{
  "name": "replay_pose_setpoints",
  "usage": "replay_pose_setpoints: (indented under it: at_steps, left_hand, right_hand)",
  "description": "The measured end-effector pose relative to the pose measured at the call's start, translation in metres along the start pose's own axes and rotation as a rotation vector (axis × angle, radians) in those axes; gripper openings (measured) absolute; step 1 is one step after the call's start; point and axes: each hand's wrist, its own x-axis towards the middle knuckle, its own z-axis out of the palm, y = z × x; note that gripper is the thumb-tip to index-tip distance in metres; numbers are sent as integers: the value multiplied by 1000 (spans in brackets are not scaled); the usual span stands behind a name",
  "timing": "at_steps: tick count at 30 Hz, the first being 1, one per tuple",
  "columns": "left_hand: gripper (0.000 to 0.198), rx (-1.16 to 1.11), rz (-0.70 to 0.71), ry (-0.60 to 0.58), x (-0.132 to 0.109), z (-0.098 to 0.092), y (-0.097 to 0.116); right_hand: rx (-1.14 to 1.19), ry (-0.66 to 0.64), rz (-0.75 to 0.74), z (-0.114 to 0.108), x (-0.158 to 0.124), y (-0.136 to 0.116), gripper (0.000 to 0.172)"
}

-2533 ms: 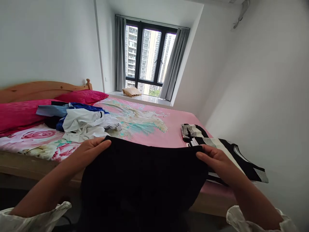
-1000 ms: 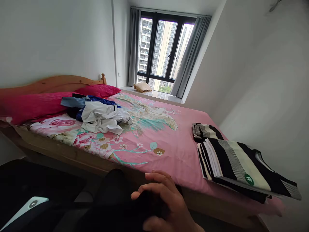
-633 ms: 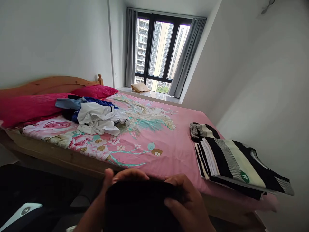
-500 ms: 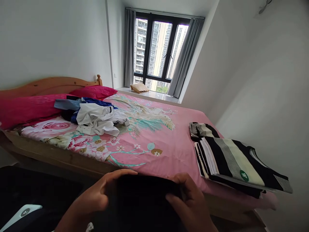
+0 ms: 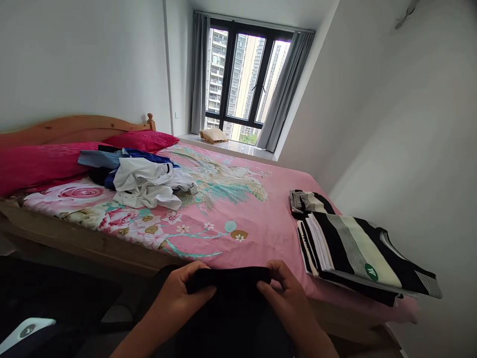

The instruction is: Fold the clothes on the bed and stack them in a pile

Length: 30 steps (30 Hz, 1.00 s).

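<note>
Pink bedding spreads beyond our left hand and right hand; we grip a black garment along its top edge, seemingly keeping it straight.

1. The black cloth runs off the bottom edge; its folds are lost in darkness.
2. Some fingers of the left hand and right hand are hidden behind that cloth; both forearms are cut off below.
3. A pale object, lower left, is cut by the left edge.
4. A white garment partly covers blue clothing.
5. The lettering on a green badge is too small to read.
6. The nearer red pillow leaves the frame at left.
</note>
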Motion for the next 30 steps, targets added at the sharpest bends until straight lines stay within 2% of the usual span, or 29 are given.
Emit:
replay_pose_setpoints:
  at_steps: [2,5,8,10,13,14,16,18,20,25,30]
  left_hand:
    - [9,39,-1,-17,-1,5,3]
    - [5,99,13,-54,-1,13,5]
    - [4,137,66,-100,0,21,8]
    - [6,143,96,-121,1,24,10]
    - [9,141,125,-144,3,24,14]
    - [12,123,134,-167,4,23,15]
    - [23,31,136,-225,8,19,13]
    - [39,-113,104,-254,13,14,7]
    - [45,-212,37,-210,21,10,-4]
    - [48,-193,-131,-76,36,8,-45]
    - [50,-201,-170,-36,41,15,-79]
  right_hand:
    - [-111,-11,-77,-5,-1,-3,38]
    - [-334,-8,-332,-7,-2,-21,71]
    - [-489,-70,-563,0,2,-44,85]
    - [-526,-143,-569,7,6,-54,72]
    - [-495,-275,-419,14,14,-55,28]
    - [-489,-301,-378,13,17,-53,20]
    - [-515,-298,-354,5,23,-52,20]
    - [-566,-226,-397,-14,32,-55,22]
    - [-620,-111,-467,-39,43,-67,25]
    - [-859,210,-590,-99,65,-115,37]
    - [-1080,422,-595,-124,63,-149,54]
